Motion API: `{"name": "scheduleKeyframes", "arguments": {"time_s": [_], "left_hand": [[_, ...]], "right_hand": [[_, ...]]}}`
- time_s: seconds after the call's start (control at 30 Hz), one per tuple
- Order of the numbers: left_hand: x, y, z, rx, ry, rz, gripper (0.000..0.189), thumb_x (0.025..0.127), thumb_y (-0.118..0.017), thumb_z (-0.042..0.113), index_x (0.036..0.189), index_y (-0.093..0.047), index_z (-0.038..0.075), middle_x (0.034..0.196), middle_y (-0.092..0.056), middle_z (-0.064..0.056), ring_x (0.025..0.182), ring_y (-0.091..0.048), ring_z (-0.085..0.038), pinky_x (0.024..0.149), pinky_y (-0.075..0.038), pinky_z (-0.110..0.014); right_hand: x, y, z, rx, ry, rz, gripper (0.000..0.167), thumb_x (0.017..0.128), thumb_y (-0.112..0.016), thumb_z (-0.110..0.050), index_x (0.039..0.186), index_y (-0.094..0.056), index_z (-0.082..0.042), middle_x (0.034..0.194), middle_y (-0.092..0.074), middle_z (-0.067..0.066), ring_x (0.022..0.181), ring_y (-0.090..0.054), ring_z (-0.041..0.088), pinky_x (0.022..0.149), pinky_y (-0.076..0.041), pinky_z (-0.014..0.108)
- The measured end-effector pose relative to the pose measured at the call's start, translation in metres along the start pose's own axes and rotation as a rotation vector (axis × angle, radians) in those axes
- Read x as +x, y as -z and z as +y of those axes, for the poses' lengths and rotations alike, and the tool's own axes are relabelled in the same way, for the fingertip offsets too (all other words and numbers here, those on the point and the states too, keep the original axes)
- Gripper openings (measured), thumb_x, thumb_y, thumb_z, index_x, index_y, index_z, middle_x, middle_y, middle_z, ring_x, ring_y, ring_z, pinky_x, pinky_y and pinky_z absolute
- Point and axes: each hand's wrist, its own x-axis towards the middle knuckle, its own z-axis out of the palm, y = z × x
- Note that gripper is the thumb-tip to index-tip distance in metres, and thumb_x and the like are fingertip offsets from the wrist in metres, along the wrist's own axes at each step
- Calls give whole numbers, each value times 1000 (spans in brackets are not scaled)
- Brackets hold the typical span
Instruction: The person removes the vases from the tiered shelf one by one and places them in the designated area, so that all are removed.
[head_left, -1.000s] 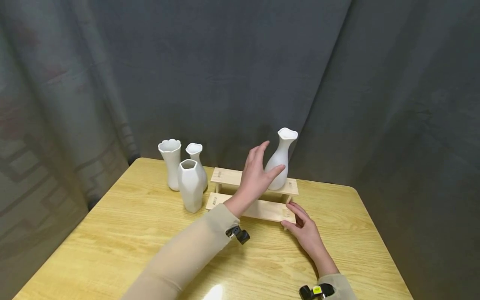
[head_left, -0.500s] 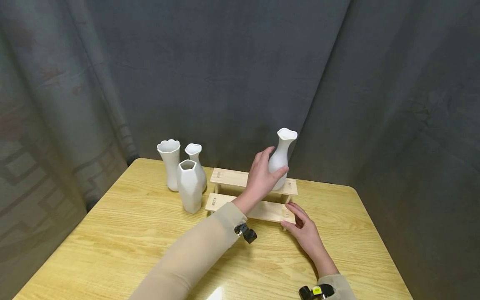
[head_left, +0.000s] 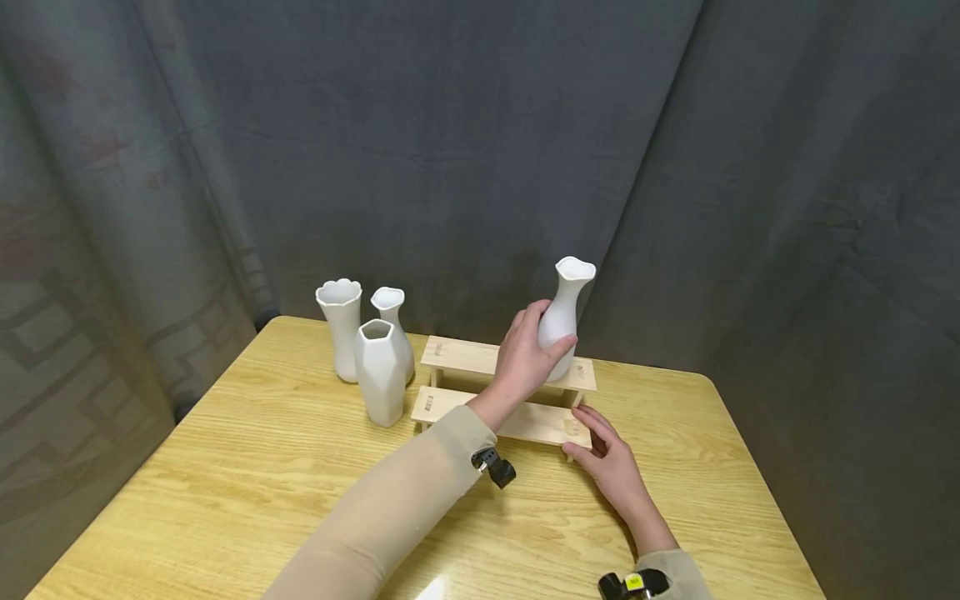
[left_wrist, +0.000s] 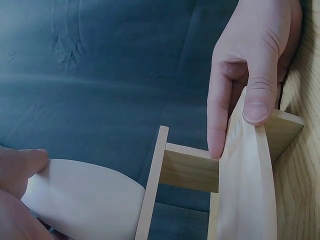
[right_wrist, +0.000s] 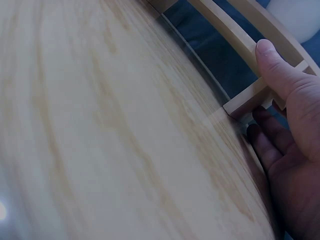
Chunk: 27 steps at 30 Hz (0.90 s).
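Note:
A white vase (head_left: 559,318) with a narrow neck and wavy rim stands upright at the right end of the upper step of a two-tier wooden stand (head_left: 465,357). My left hand (head_left: 521,354) grips its rounded body from the left, thumb in front. In the left wrist view the vase's base (left_wrist: 100,200) meets the upper board. My right hand (head_left: 617,467) holds the right end of the lower step (head_left: 536,423), thumb on the front edge and fingers behind, as the right wrist view of this thumb (right_wrist: 275,62) also shows. My left forearm covers part of the lower step.
Left of the stand are three more white vases: one with a scalloped rim (head_left: 343,333), one with a narrow neck (head_left: 390,302) and a faceted one (head_left: 381,375) in front. The wooden table (head_left: 300,467) ends at a dark grey curtain (head_left: 450,167).
My left hand has moved right and its fingers have closed round the vase on the upper step. The right hand and the stand have stayed in place.

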Motion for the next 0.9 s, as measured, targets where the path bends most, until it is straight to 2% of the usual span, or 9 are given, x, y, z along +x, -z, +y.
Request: {"name": "scheduleKeyframes", "arguments": {"time_s": [0.17,0.23,0.3,0.4,0.57,0.63,0.9], "left_hand": [[-2,1,-1,-7,-12,20,68,101,-85,32,157,-55,9,140,-65,-15,120,-68,-32,96,-59,-49],[-3,2,-1,-18,-14,28,67,101,-85,32,157,-55,9,140,-66,-15,120,-68,-32,96,-59,-49],[-5,4,0,-35,-22,35,67,101,-85,31,157,-55,9,141,-66,-15,121,-68,-32,97,-60,-50],[-8,10,2,-63,-50,44,67,101,-85,30,157,-55,8,142,-65,-15,122,-68,-33,98,-60,-52],[-18,25,9,-103,-101,50,66,101,-85,30,156,-56,10,141,-66,-13,122,-68,-30,98,-61,-51],[-24,33,12,-120,-116,44,66,100,-85,30,156,-57,10,141,-66,-11,123,-68,-28,99,-61,-50],[-49,66,15,-187,-138,-1,64,99,-86,28,155,-58,12,139,-65,-6,124,-66,-22,102,-59,-50]], "right_hand": [[0,-1,0,-23,-8,-1,67,103,-82,-31,163,-56,-17,176,-36,8,163,-31,33,125,-32,43],[0,-1,0,-25,-8,-1,67,103,-82,-32,163,-56,-17,176,-36,8,163,-31,34,126,-31,50],[0,-1,-1,-20,-7,-1,67,103,-82,-31,163,-56,-17,176,-36,8,164,-31,34,126,-30,52],[0,0,-1,-16,-5,1,67,103,-82,-30,163,-55,-16,177,-35,8,164,-29,34,126,-30,46],[0,-1,-1,1,5,4,66,103,-82,-25,163,-56,-14,177,-34,11,165,-27,35,118,-33,16],[0,-1,-1,5,7,6,66,103,-82,-24,163,-56,-13,177,-34,12,165,-27,35,113,-32,8],[-1,-1,-3,-7,-1,9,67,103,-82,-26,163,-55,-12,177,-34,11,164,-28,36,110,-31,6]]}}
